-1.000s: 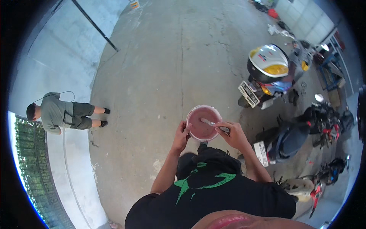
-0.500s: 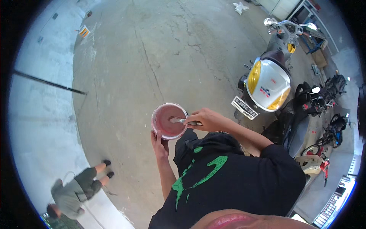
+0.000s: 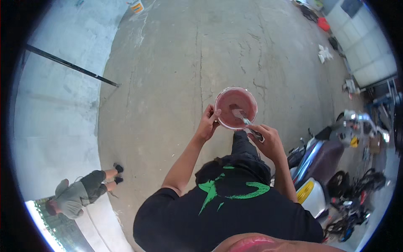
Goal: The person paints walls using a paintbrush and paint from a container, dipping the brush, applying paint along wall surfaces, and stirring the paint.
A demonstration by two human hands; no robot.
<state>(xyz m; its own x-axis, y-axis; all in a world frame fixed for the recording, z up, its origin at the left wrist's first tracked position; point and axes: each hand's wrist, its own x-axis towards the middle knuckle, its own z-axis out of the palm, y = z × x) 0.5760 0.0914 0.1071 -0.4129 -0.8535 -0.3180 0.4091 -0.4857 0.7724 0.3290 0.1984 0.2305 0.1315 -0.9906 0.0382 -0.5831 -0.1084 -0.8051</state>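
Note:
A round pinkish-white bucket (image 3: 251, 101) is held up in front of my body, with smooth pink paste or paint (image 3: 228, 103) inside it. My left hand (image 3: 207, 125) grips its left side, thumb over the rim and fingers around the outer wall. In my right hand (image 3: 270, 143) is the handle of a putty knife (image 3: 246, 121), closed in the fingers at the near right rim. The knife slants down into the bucket; its pale, smeared blade reaches the pink material, and its tip is hard to make out.
At lower left a person (image 3: 75, 199) in grey stands by the pale wall (image 3: 54, 126). A dark pole (image 3: 73, 67) leans there. A white-and-yellow scooter (image 3: 315, 195) and several motorbikes (image 3: 348, 206) stand at right. Farther off are another bucket (image 3: 136, 6) and a crumpled white thing (image 3: 324, 53).
My view and body have turned right, so the scooter sits lower and nearer. The bucket is farther right and higher in view. The knife now slants from the near right rim rather than lying level.

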